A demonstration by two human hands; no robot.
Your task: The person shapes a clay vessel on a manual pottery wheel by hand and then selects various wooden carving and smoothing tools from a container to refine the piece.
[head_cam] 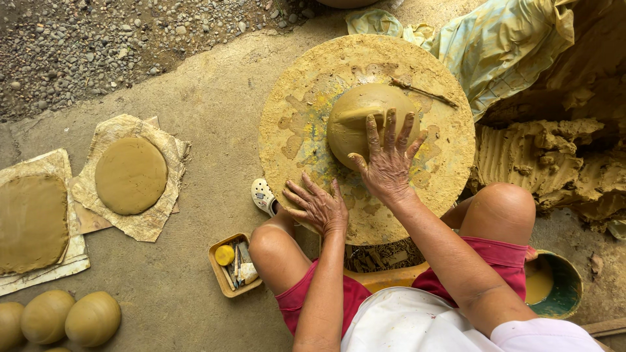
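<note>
A round mound of wet tan clay [362, 111] sits in the middle of a clay-smeared round wheel [293, 85]. My right hand [390, 156] lies flat on the near side of the mound, fingers spread. My left hand [319, 205] rests palm down on the wheel's near rim with its fingers apart, holding nothing. A thin stick [424, 92] lies on the wheel just beyond the mound.
Two flat clay discs [130, 175] [29, 221] lie on paper at left. Several clay balls [91, 317] sit at bottom left. A small tray of tools [233, 264] stands by my left knee. A big clay heap [554, 160] and plastic sheet [502, 42] are at right, a bowl of slip [566, 283] below.
</note>
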